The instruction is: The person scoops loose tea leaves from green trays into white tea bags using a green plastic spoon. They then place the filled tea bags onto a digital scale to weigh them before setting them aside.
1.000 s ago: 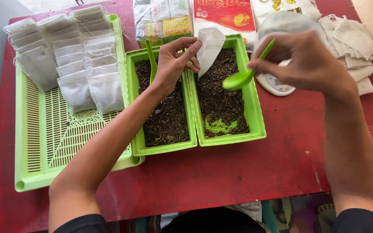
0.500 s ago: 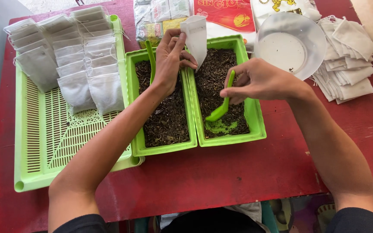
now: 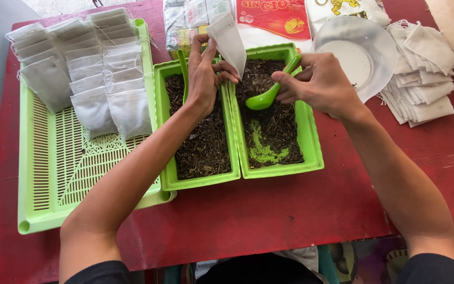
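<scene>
My left hand (image 3: 206, 73) pinches a small white filter bag (image 3: 228, 39) and holds it upright over the gap between two green tubs. My right hand (image 3: 321, 84) grips a green plastic spoon (image 3: 269, 92) loaded with dark loose tea, its bowl just below and right of the bag. The right green tub (image 3: 313, 152) holds loose tea with a scraped bare patch. The left green tub (image 3: 166, 168) is also filled with tea, and a second green spoon (image 3: 183, 68) rests in it.
A large green slotted tray (image 3: 48, 173) at the left holds rows of filled white bags (image 3: 95, 79). A clear round lid (image 3: 363, 52) and a stack of empty white bags (image 3: 421, 68) lie at the right. Printed packets (image 3: 274, 16) sit behind the tubs on the red table (image 3: 290, 210).
My right hand dipped the spoon into the right tub, scooped tea and lifted it toward the bag. My left hand raised the bag and kept it upright.
</scene>
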